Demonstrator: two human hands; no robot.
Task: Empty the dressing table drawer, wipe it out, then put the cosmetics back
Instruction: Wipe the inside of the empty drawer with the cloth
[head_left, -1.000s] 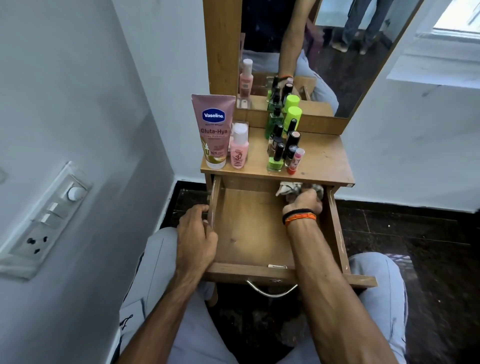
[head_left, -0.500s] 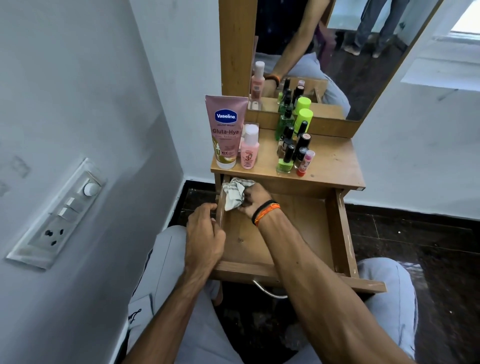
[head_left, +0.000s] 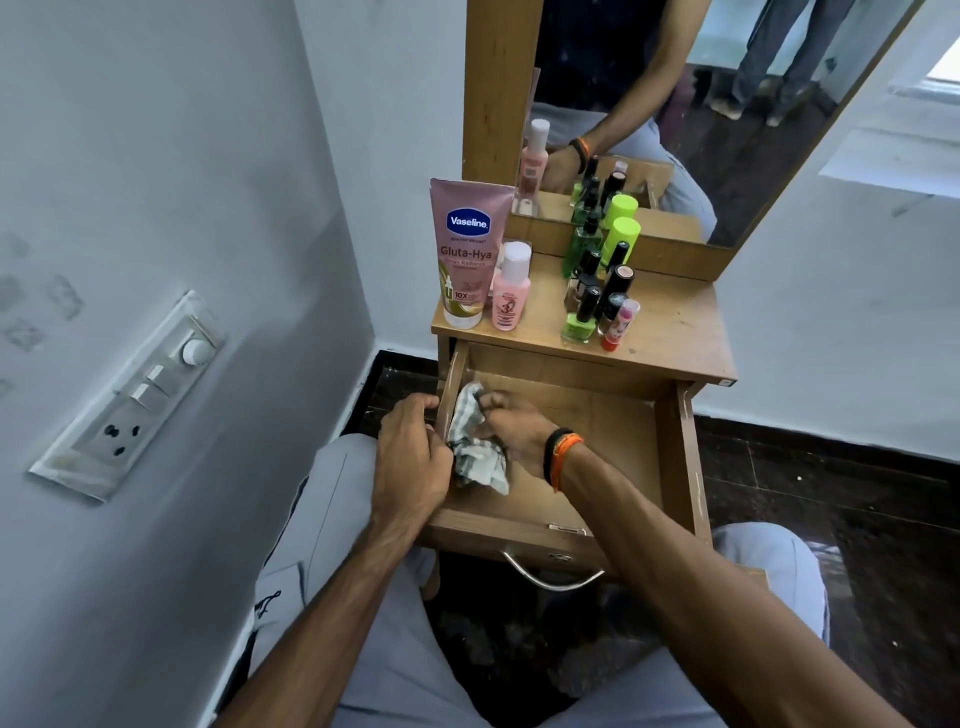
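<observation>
Against the left inner wall of the pulled-out wooden drawer (head_left: 623, 441), the right hand (head_left: 511, 434) pressed a crumpled, grey-and-white checked cloth (head_left: 475, 449), its fingers curled round the bunched fabric. The left hand (head_left: 413, 452) gripped the top edge of that same left wall from outside, fingers hooked over the rim, bracing the drawer. The two hands lay just beside each other with only the thin side board and the cloth between them.

The drawer's long axis ran from its front panel, with the curved metal handle (head_left: 553, 577), away toward the dressing table. The cloth sat at the left side, about midway along that axis, so the bare floor of the drawer stretched off to the right and back. The right arm crossed the drawer diagonally and was the one placed to sweep that way; wiping seemed under way, not finished.

The cosmetics stood on the wooden table top (head_left: 675, 332) behind the drawer: a pink Vaseline tube (head_left: 467, 254), a small pink bottle (head_left: 510, 293), and a cluster of green and black nail-polish bottles (head_left: 597, 291). They were well apart from both hands, so returning them looked like the step left.
</observation>
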